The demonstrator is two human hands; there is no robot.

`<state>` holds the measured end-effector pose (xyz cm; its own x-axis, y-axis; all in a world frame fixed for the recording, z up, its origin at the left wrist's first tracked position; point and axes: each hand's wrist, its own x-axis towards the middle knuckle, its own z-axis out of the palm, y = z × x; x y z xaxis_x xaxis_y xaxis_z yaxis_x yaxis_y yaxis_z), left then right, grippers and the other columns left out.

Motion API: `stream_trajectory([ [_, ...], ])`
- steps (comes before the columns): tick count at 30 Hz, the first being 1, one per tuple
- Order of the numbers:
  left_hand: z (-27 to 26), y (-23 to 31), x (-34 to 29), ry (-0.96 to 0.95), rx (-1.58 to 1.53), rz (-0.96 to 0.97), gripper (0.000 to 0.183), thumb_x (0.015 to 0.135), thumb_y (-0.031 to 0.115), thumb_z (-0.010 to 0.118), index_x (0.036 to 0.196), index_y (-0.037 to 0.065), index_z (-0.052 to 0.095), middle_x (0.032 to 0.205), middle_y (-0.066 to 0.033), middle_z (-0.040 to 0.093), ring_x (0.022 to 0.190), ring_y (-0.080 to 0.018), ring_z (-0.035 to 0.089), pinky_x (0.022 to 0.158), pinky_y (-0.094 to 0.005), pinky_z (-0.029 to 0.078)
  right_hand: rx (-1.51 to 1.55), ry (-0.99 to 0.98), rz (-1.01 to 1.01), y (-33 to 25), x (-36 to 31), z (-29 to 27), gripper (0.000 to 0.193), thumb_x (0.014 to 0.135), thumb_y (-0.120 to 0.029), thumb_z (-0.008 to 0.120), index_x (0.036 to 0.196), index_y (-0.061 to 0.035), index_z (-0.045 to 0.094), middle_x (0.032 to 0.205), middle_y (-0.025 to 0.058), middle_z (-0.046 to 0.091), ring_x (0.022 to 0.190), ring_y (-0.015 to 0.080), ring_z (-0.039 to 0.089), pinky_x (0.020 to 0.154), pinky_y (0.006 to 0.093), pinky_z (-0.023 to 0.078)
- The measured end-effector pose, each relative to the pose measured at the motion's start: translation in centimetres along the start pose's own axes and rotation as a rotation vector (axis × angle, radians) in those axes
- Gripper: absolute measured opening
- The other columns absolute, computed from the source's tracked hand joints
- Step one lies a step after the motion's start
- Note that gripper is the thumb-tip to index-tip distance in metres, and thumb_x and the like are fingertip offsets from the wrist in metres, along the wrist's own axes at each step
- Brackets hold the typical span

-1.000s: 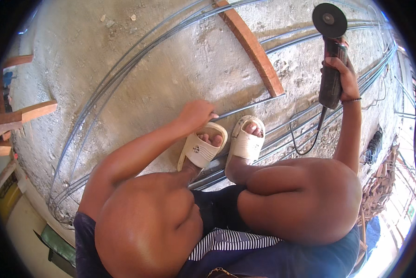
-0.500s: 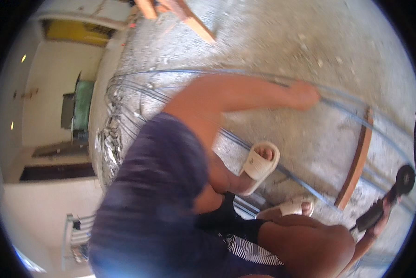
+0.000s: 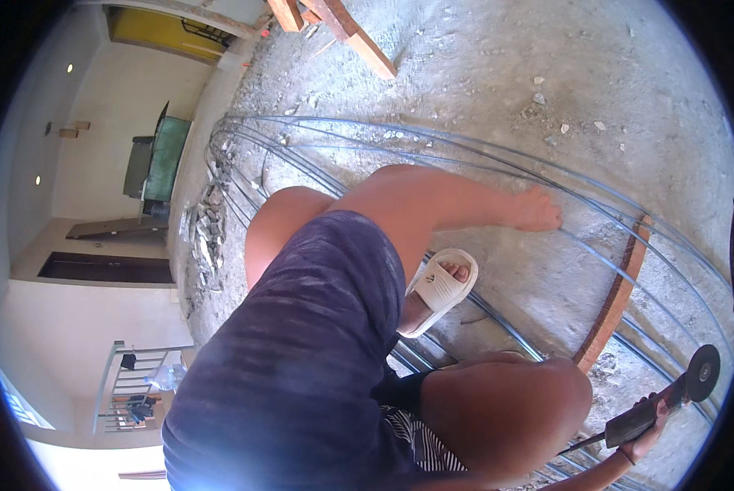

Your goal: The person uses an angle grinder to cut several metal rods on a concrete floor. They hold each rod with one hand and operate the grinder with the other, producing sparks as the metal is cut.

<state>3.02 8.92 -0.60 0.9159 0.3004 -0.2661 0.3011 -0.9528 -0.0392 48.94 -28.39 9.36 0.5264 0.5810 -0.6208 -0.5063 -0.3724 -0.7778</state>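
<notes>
My left arm reaches across to the steel rods (image 3: 604, 260) on the floor. Its hand (image 3: 539, 209) is closed, fingers curled round one thin rod that comes out beside the fingertips. At the lower right, my right hand (image 3: 650, 438) grips an angle grinder (image 3: 635, 422) by its dark body. The grinder's round disc (image 3: 702, 372) points away from me, near the rods but apart from my left hand. A cord trails back from the tool. Under the rods lies a reddish wooden strip (image 3: 615, 304). Whether the disc spins cannot be seen.
Long bent rods curve across the dusty concrete floor past my slipper (image 3: 442, 293) and knee (image 3: 539, 401). Broken rubble (image 3: 207, 237) lies along the left. Wooden legs (image 3: 355, 37) stand at the top. A green cabinet-like object (image 3: 167, 157) and metal rack (image 3: 134, 372) are farther off.
The view has shifted, and my right hand with the grinder sits lower in it. My left hand stays at the rods, slightly lower in view. One slipper is now hidden behind my knee.
</notes>
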Motion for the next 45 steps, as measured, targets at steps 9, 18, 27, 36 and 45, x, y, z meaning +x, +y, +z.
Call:
stream_trajectory([
  [9,-7.2,-1.5,2.5,-0.516,-0.184,-0.082,0.028,0.085,0.021,0.068,0.109,0.007,0.072,0.115,-0.0187,0.073,0.104,-0.0424,0.071,0.086,-0.0567,0.055,-0.098,0.009,-0.023,-3.6,-1.1,-2.5,0.067,0.089,-0.045,0.077,0.131,0.0019,0.056,0.107,0.0090,0.061,0.096,0.0192,0.059,0.086,0.0335,0.049],
  [18,-7.2,-7.8,-2.4,0.121,0.016,-0.179,0.076,0.069,0.058,0.085,0.121,0.004,0.068,0.111,-0.0197,0.073,0.111,-0.0398,0.069,0.091,-0.0513,0.054,-0.165,0.069,-0.040,-6.2,-2.5,1.3,0.066,0.086,-0.040,0.077,0.130,0.0041,0.055,0.105,0.0119,0.063,0.092,0.0215,0.064,0.083,0.0337,0.054],
  [27,-2.7,-9.4,0.6,-0.292,-0.565,-0.281,0.079,0.068,0.065,0.085,0.110,0.000,0.072,0.106,-0.0208,0.074,0.102,-0.0403,0.071,0.083,-0.0524,0.056,-0.182,0.161,0.028,-5.3,-1.1,3.8,0.065,0.085,-0.038,0.077,0.129,0.0048,0.055,0.104,0.0131,0.064,0.090,0.0223,0.065,0.081,0.0337,0.056],
  [36,-5.6,-3.2,-3.9,-0.328,-0.778,-0.137,0.053,0.083,0.049,0.078,0.107,0.002,0.075,0.106,-0.0226,0.074,0.101,-0.0419,0.071,0.083,-0.0520,0.056,-0.160,0.160,0.098,-4.9,-0.8,2.7,0.064,0.084,-0.035,0.077,0.128,0.0054,0.055,0.103,0.0143,0.065,0.089,0.0231,0.067,0.079,0.0336,0.058],
  [45,-3.2,-0.3,-4.9,-0.476,-0.793,-0.132,0.038,0.098,0.039,0.066,0.113,0.005,0.076,0.139,-0.0230,0.059,0.121,-0.0389,0.062,0.102,-0.0482,0.047,0.046,0.358,0.051,-1.7,-17.0,-1.3,0.063,0.083,-0.033,0.076,0.127,0.0061,0.055,0.102,0.0155,0.066,0.087,0.0240,0.068,0.078,0.0336,0.059],
])
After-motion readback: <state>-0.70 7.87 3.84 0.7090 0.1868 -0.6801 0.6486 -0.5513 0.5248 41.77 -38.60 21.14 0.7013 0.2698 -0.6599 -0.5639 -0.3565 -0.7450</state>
